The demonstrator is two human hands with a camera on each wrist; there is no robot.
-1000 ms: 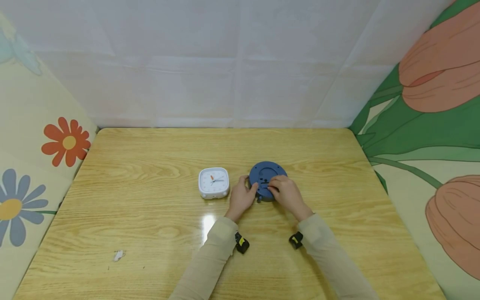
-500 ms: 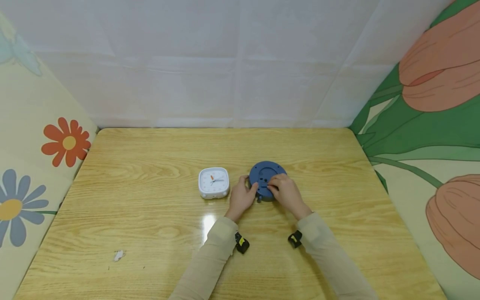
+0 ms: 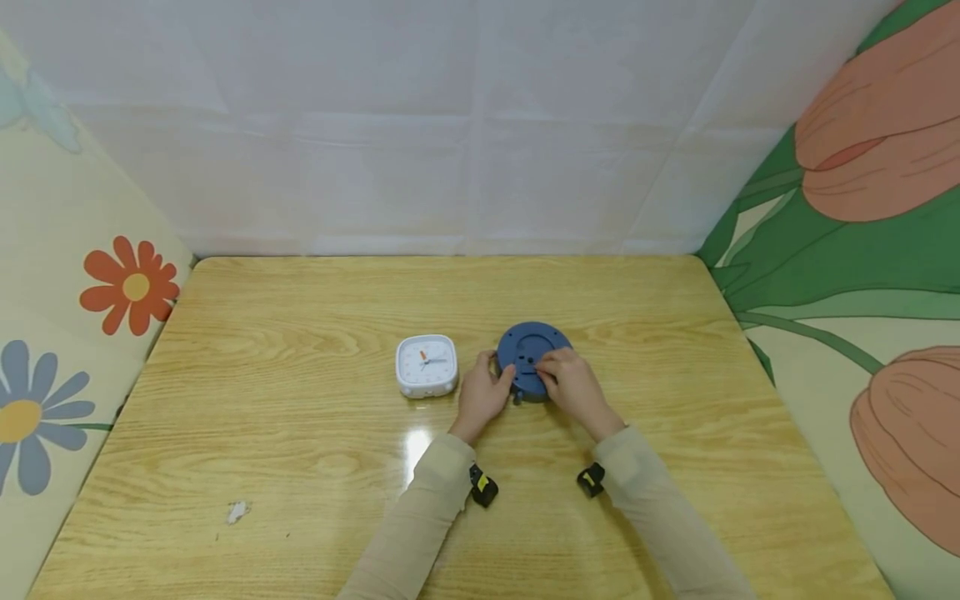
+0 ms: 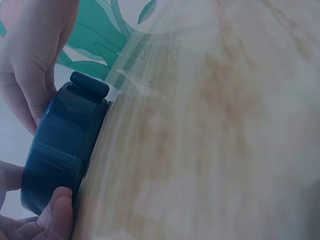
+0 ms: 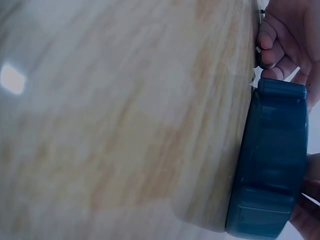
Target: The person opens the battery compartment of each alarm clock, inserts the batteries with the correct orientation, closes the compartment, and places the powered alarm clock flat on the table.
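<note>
A round dark blue clock [image 3: 517, 342] lies back side up on the table, its recessed centre with small dark knobs facing me. Its glossy side wall and stubby feet show in both wrist views. My left hand [image 3: 482, 398] holds the clock's left edge, thumb on the back and fingers around the rim. From the right, my right hand [image 3: 579, 390] has its thumb and index finger pinched together at a knob in the recess; the fingertips hide most of that knob. To the left of my left hand stands a white square alarm clock [image 3: 427, 367], face up and untouched.
The wood-grain table [image 3: 315, 467] ends at a pale wall cloth [image 3: 345, 167], with flower-patterned sheets on both sides. A small white scrap or chipped spot [image 3: 237, 511] is at the front left.
The right thumb and index finger shift very slightly over the recess. The left hand and both clocks stay in place.
</note>
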